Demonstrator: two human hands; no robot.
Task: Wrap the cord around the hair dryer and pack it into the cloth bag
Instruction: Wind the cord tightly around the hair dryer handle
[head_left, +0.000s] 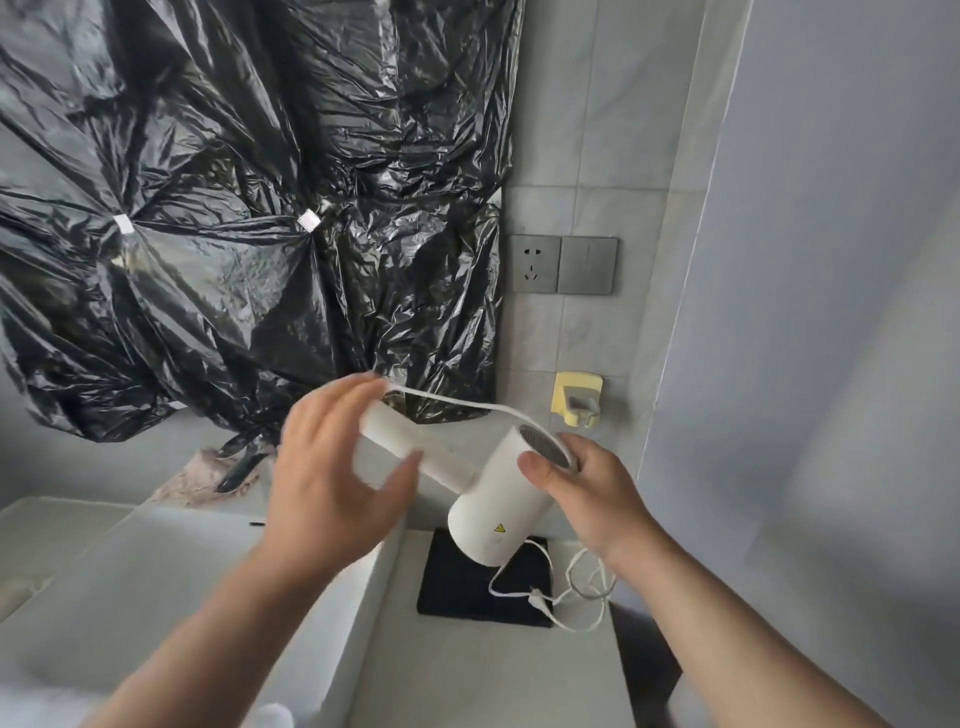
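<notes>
Step in hand: cord wrap, early stage. No full turn around the dryer (493, 499) is visible yet.

Landmark: dryer, held in the air above the counter (467, 670).

Right hand (592, 499) grasps the dryer barrel at its rear end, thumb on the side of the barrel, fingers at the grille. Closed on it, firm hold by the look of it.

Left hand (332, 467) is at the handle end of the dryer, fingers half curled around the handle tip. It is blurred; it appears to guide the cord (467, 402) there, but whether it pinches the cord or only the handle I cannot tell.

Cord: 1 span runs from the handle tip across above the dryer to the grille end, where it passes by the right fingers. The slack hangs below the dryer in loose loops, with the plug (536, 597) lying just under the barrel.

Bag (457, 587): dark cloth, flat on the counter directly below the dryer. Plug and loops rest partly on it. Mouth not discernible.

Also noted: wall socket (535, 263) above the dryer; black plastic sheet (234, 208) up and to its left.

Judgement, next move: left hand carries the cord around the handle in repeated turns while the right keeps the dryer steady. Tension should be even so the turns do not slip off. The slack will drag the plug across the bag.
</notes>
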